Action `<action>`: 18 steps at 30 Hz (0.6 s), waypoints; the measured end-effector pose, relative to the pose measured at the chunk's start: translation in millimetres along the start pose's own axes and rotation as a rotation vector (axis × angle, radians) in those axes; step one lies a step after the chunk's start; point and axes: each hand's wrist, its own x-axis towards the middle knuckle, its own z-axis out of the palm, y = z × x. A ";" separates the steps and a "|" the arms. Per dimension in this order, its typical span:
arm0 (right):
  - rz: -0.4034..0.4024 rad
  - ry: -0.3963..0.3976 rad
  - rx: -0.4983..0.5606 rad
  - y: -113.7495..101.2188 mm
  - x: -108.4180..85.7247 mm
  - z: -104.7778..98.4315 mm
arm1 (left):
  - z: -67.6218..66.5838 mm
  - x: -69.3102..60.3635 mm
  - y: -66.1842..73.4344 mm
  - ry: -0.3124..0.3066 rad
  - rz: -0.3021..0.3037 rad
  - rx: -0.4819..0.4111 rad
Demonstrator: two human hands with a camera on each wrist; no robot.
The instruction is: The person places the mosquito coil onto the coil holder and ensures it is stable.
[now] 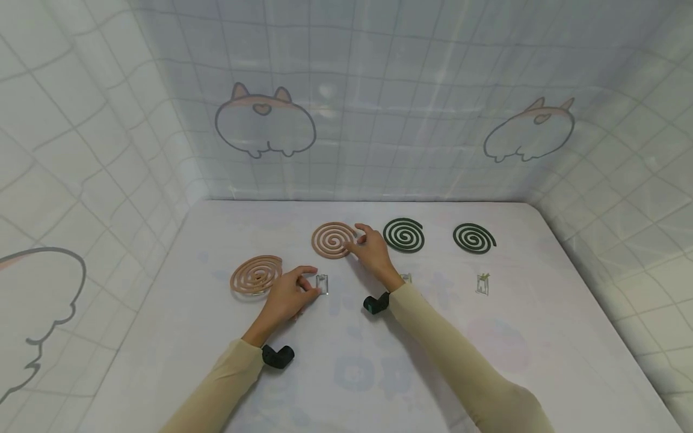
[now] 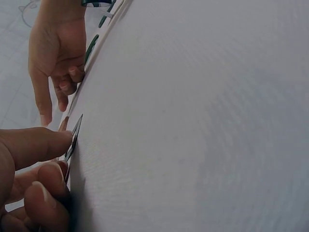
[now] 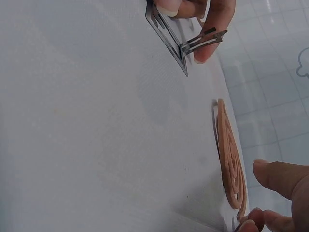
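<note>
My left hand (image 1: pixel 287 296) pinches the edge of a thin metal mosquito coil stand (image 3: pixel 203 42) on the table, its pronged tab bent up. The thumb lies against the frame in the left wrist view. Above and to the right, my right hand (image 1: pixel 373 249) reaches over the edge of a flat brown mosquito coil (image 1: pixel 334 242), thumb and index finger spread apart. Its fingertips are close to the coil's edge in the right wrist view; whether they touch it I cannot tell. Left of my left hand, another brown coil (image 1: pixel 257 275) sits tilted above the table on a mostly hidden stand.
Two green coils, one nearer (image 1: pixel 403 236) and one farther right (image 1: pixel 473 239), lie at the back right of the white table (image 1: pixel 433 373). A metal stand (image 1: pixel 483 284) lies below the farther one; another (image 1: pixel 406 278) is partly behind my right wrist. Grid-patterned walls surround the table.
</note>
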 end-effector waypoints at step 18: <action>0.022 -0.005 -0.237 -7.6 6.9 4.4 | -0.1 2.8 2.3 0.003 0.018 0.060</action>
